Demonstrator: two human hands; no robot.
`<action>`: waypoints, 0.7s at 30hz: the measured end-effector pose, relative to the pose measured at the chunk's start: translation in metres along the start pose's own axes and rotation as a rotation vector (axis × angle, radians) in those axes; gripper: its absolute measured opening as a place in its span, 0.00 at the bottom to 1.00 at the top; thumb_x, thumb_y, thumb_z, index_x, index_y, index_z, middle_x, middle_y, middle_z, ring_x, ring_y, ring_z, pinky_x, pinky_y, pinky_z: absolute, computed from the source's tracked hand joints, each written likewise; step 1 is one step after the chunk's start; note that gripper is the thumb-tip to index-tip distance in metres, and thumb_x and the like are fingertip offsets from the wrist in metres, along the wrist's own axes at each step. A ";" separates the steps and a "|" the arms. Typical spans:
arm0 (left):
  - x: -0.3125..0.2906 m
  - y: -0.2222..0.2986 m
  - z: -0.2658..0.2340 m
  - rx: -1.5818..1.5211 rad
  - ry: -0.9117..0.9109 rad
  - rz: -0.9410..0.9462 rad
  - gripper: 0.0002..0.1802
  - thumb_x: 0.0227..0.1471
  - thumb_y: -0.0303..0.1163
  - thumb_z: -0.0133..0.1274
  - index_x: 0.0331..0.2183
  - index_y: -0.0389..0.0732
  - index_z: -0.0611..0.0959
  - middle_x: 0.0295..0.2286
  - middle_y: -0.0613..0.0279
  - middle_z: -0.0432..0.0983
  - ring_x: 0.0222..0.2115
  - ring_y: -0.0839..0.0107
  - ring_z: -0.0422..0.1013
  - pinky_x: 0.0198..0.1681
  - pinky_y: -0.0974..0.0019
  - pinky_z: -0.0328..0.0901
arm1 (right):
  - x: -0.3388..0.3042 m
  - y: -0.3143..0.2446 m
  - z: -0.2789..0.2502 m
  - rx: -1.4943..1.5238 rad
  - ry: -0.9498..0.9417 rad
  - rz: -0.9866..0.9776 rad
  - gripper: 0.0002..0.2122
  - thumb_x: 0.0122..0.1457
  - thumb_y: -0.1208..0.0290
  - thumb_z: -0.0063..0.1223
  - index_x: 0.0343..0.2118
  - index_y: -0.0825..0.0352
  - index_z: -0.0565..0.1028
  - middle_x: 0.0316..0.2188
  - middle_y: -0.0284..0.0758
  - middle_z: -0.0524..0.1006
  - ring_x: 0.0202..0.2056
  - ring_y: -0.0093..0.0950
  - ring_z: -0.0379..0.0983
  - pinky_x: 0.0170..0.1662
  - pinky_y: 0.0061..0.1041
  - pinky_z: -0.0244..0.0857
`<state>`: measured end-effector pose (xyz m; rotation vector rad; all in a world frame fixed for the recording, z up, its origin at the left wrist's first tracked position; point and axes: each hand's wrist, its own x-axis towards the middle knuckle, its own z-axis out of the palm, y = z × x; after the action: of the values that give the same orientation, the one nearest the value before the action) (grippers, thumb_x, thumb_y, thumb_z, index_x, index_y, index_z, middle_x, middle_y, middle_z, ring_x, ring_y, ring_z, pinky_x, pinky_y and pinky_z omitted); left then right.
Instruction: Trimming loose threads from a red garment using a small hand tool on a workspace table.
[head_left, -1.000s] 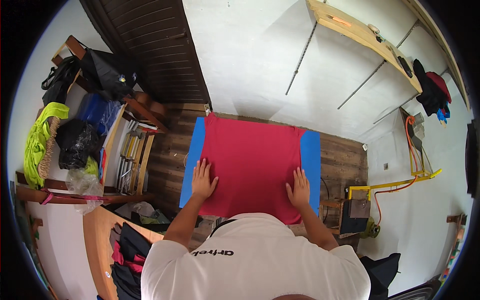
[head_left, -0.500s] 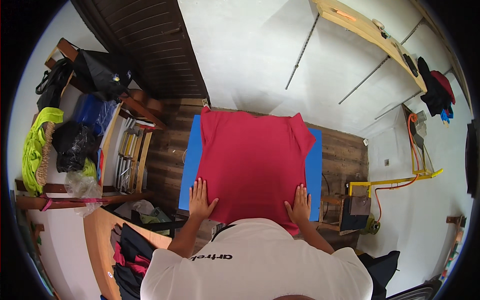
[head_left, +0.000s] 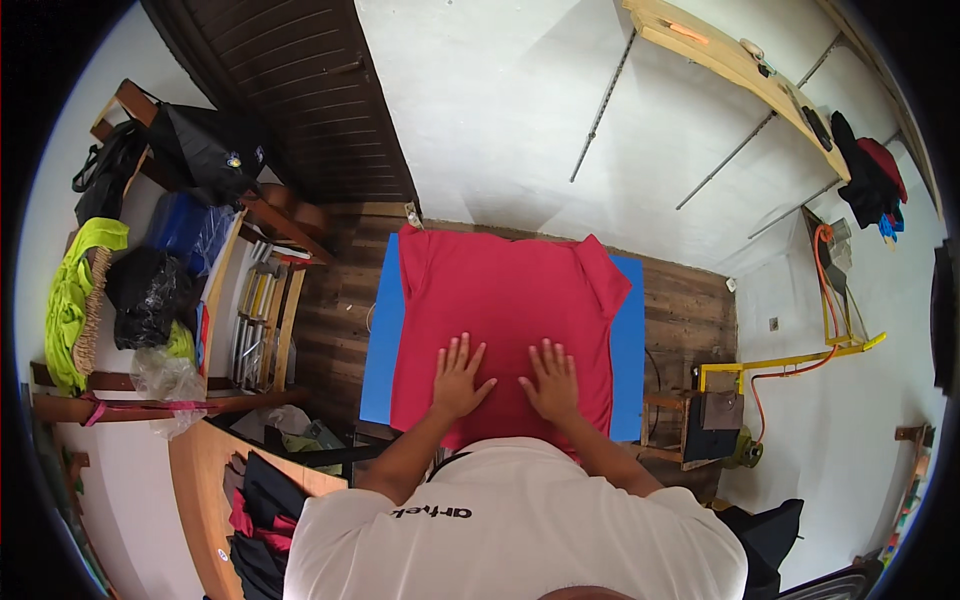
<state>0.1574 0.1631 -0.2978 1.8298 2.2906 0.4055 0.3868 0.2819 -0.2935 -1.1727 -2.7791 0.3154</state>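
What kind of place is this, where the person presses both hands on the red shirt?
Probably a small home workshop or garment workroom. A red shirt lies spread on a blue board on a wooden table, shelves at the left hold bags and supplies, and a long wall shelf carries small items.

Red short-sleeved cloth shirt (head_left: 500,310): its near hem is hidden behind the person's white-shirted chest and the two forearms.
Flat blue board (head_left: 628,350): only side strips show; the rest lies under the shirt.
Table (head_left: 330,330): dark wooden planks, its near edge covered by the person's body.
Small objects on the pale wooden wall shelf (head_left: 720,60): too small to tell.
Black bundle (head_left: 150,295): contents cannot be made out.
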 end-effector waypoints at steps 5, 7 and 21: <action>-0.034 -0.065 -0.030 0.019 -0.001 -0.206 0.50 0.59 0.69 0.49 0.73 0.53 0.59 0.73 0.48 0.43 0.74 0.48 0.41 0.74 0.41 0.35 | -0.042 0.093 -0.024 -0.043 -0.087 0.267 0.35 0.70 0.42 0.41 0.76 0.53 0.53 0.77 0.40 0.46 0.77 0.44 0.39 0.75 0.52 0.31; -0.041 -0.078 -0.036 0.105 -0.056 -0.261 0.51 0.59 0.68 0.50 0.73 0.54 0.58 0.73 0.50 0.44 0.74 0.48 0.41 0.74 0.40 0.33 | -0.051 0.105 -0.025 -0.093 -0.111 0.337 0.34 0.71 0.44 0.41 0.75 0.54 0.54 0.77 0.40 0.47 0.77 0.44 0.39 0.75 0.52 0.31; 0.162 -0.165 -0.035 0.013 -0.095 -0.295 0.41 0.68 0.58 0.42 0.74 0.58 0.52 0.75 0.59 0.39 0.75 0.55 0.38 0.75 0.43 0.34 | 0.166 0.200 -0.023 -0.187 -0.169 0.372 0.30 0.74 0.41 0.31 0.75 0.41 0.52 0.79 0.33 0.40 0.78 0.42 0.32 0.73 0.60 0.33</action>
<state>-0.0428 0.2834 -0.3132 1.4491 2.4481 0.2519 0.4145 0.5408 -0.3143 -1.7917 -2.7629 0.1935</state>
